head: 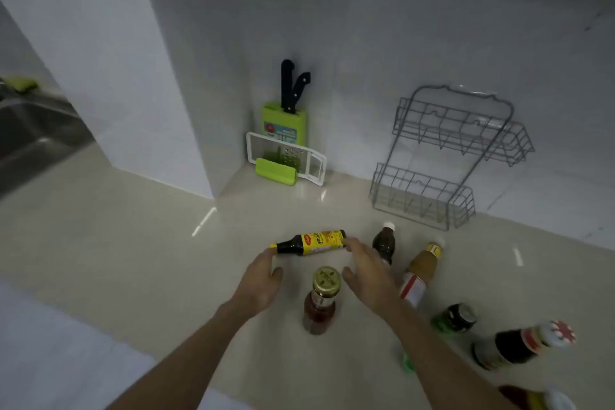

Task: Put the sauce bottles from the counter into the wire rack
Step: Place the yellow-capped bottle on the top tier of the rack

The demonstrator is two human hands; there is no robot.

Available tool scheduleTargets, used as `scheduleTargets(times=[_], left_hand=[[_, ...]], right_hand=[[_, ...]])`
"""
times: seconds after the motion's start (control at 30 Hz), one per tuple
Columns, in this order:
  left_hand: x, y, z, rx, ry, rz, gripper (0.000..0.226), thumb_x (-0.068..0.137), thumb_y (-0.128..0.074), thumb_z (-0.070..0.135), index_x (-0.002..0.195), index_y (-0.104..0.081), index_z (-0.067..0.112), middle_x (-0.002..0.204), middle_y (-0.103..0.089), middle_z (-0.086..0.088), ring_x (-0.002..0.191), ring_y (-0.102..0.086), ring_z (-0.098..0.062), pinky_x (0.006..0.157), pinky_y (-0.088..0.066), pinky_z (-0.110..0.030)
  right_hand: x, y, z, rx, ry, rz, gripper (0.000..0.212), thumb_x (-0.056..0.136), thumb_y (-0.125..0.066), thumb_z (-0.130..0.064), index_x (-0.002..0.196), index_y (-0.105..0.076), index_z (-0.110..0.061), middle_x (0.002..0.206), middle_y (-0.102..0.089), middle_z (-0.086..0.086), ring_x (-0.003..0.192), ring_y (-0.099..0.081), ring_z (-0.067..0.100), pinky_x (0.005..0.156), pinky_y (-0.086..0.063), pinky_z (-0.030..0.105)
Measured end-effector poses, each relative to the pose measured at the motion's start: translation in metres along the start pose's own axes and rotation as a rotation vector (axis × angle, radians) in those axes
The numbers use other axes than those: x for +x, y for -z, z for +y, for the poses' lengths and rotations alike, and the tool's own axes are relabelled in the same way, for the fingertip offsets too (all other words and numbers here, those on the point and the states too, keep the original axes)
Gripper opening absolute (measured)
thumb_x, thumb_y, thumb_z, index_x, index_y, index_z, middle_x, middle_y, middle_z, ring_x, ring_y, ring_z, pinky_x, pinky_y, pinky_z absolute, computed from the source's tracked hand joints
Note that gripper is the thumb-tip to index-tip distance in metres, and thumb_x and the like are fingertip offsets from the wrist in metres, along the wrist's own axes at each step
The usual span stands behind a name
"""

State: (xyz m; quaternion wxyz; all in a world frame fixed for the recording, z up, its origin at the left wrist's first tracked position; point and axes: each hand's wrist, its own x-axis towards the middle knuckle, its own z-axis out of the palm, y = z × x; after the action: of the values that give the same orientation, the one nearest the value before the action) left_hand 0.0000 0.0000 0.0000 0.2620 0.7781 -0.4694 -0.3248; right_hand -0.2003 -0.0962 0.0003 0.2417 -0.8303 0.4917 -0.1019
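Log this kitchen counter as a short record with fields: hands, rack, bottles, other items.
hands: left hand and right hand touch opposite ends of the yellow-labelled bottle, which lies sideways
rack: wire rack against the wall, both tiers without bottles
standing on counter: gold-capped bottle, white-capped dark bottle
other: knife block and grater in the corner
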Motion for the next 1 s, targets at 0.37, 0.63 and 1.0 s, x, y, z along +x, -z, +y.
scheduleTargets(times=[0.37, 0.63, 1.0], left_hand=[[0.041, -0.009, -0.033, 0.087, -0.047, -0.106, 0.061, 0.097, -0.042, 0.014, 0.150, -0.012, 0.010, 0.159, -0.011, -0.010, 0.147, -0.013, -0.023, 0.116, -0.012, -0.025], [0.044, -0.014, -0.043, 0.016, 0.004, -0.146, 0.064, 0.095, -0.042, 0.009, 0.149, -0.007, 0.009, 0.155, -0.021, -0.010, 0.142, -0.025, -0.024, 0.110, -0.022, -0.023], [0.051, -0.010, -0.050, 0.104, 0.066, -0.231, 0.067, 0.096, -0.041, 0.020, 0.150, -0.003, 0.011, 0.155, -0.022, -0.010, 0.141, -0.027, -0.026, 0.113, -0.025, -0.030]], right_hand=[[0.086, -0.036, -0.007, -0.343, 0.153, -0.249, 0.076, 0.087, -0.054, -0.012, 0.152, -0.015, -0.018, 0.159, -0.016, 0.009, 0.146, -0.013, 0.028, 0.118, -0.015, 0.040], [0.093, -0.054, -0.004, -0.608, 0.190, -0.194, 0.055, 0.087, -0.058, -0.023, 0.137, -0.040, -0.010, 0.130, -0.046, 0.013, 0.118, -0.043, 0.034, 0.090, -0.040, 0.042], [0.067, -0.054, 0.003, 0.021, -0.150, -0.046, 0.038, 0.081, -0.061, -0.036, 0.104, -0.037, -0.018, 0.092, -0.052, 0.003, 0.094, -0.051, 0.026, 0.070, -0.051, 0.041]])
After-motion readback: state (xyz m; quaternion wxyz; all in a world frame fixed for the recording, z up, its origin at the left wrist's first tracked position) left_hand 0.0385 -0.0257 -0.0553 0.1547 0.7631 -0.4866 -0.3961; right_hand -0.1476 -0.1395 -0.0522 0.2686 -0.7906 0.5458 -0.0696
